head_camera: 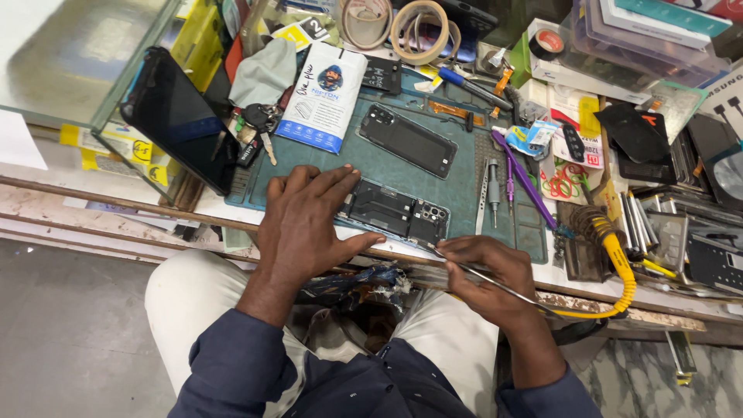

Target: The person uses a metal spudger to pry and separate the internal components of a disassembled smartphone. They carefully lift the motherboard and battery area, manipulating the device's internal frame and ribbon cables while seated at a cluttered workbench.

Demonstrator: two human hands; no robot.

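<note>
Left hand [306, 220] flat, fingers spread, pinning opened phone [396, 210] on counter [101, 203]; right hand [486, 271] fingers pinching tweezers [453, 259] at phone's corner.

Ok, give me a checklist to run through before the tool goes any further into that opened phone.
1. Left hand pressing the opened phone flat on the green mat: ok.
2. Right hand has a firm grip on the thin metal tool: ok.
3. Tool tip meets the phone's near corner: ok, though the exact contact point is too small to tell.
4. Removed back cover lies apart, clear of the work: ok.
5. Screwdriver within reach on the mat: ok.
6. Phone lies close to the bench edge: not ok.
</note>
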